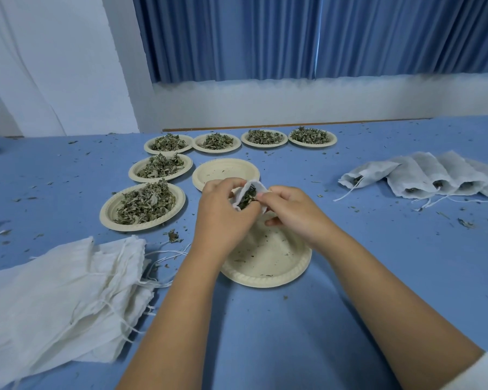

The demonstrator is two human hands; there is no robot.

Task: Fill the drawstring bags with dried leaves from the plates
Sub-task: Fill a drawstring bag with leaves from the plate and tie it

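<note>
Blue table [378,263], speckled all over with leaf crumbs. Pleated blue curtains [237,38] hang above a white ledge [293,99] behind it. Head view is all I have.

Containers, far to near:
- Back row [217,151]: four paper plates, each heaped with dried green leaves [168,142].
- Mid plate [152,179], left side: heaped.
- Left plate [141,227], nearer: heaped, the broadest pile I can make out.
- Bare plate [223,168], right of the mid plate: only specks in it.
- Near plate [268,263], under the hands: crumbs and a few flakes, with most of its bottom showing.

Cloth:
- Flat bags [54,299] are piled at the near left. They are white gauze, with strings trailing toward the near plate.
- Filled bags [434,178] lie in an overlapping row at right. I note dark leaf in the mouths and strings lying loose on the table.

Task item: the bag [258,188] is held off the table, between both hands, over the far edge of the near plate. It is white with a thin weave. Its mouth is spread open and turned toward the camera, with dark green leaves showing inside.

The left hand [223,212] grips the bag's left side with fingers curled round it. The right hand [296,212] pinches the right rim between thumb and forefinger, its other fingers loosely curled beneath. The hands hide the bag's lower part, so I cannot tell how full it is.
</note>
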